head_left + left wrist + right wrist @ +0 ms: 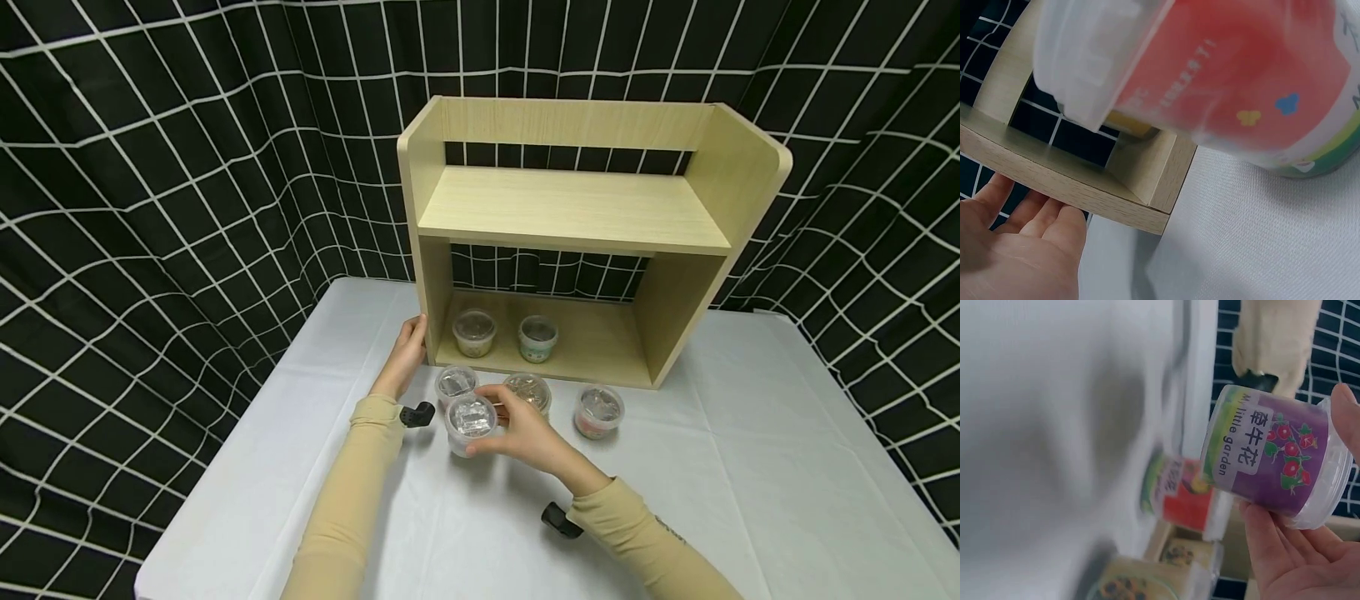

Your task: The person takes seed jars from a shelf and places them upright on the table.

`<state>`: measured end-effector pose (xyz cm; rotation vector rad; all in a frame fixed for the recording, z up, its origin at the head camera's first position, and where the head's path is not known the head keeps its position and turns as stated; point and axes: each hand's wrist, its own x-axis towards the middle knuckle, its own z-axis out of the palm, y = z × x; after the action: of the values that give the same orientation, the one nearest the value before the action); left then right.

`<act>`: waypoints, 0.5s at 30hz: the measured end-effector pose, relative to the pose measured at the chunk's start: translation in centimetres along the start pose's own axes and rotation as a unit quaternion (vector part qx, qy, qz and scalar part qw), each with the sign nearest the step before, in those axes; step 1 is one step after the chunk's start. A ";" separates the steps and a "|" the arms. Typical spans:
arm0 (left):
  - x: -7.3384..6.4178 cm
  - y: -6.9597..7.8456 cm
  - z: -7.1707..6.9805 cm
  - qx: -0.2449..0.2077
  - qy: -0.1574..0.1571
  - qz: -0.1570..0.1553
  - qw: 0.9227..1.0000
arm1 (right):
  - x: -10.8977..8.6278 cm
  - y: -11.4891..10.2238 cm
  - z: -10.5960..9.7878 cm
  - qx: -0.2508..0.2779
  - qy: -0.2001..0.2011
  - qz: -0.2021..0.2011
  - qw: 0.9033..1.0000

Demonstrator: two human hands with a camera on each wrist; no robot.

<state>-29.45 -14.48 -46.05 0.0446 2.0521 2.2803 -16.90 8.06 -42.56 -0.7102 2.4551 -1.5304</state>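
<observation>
A lidded plastic cup with a purple flower label (1279,450) is gripped near its lid between the thumb and fingers of my right hand (532,437). In the head view it is above the white cloth, in front of a red-labelled cup (456,382). That red cup fills much of the left wrist view. My left hand (405,354) touches the outer left side of a small wooden shelf (540,204), its fingers (1063,228) against the panel. Just beyond the right hand stands a cup with a clear lid (528,390), partly hidden by the fingers.
Inside the shelf's lower compartment stand a yellowish cup (474,333) and a greenish cup (537,337). Another cup with a pinkish label (598,411) stands on the white cloth (750,467) right of the right hand. Black grid-patterned curtains (187,150) surround the table.
</observation>
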 end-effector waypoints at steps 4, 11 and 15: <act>-0.1 0.0 0.0 0.004 0.000 -0.002 1.000 | 0.1 0.5 1.1 0.001 -0.016 -0.005 1.000; -0.2 0.0 0.1 0.009 -0.002 0.000 1.000 | 0.1 0.8 2.3 -0.003 -0.023 -0.006 1.000; -0.2 0.0 0.0 -0.002 -0.002 0.006 1.000 | 0.1 0.9 2.8 -0.013 -0.019 -0.005 1.000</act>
<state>-29.23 -14.46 -46.06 0.0610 2.0501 2.2897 -16.22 6.04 -44.62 -0.7509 2.4523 -1.4764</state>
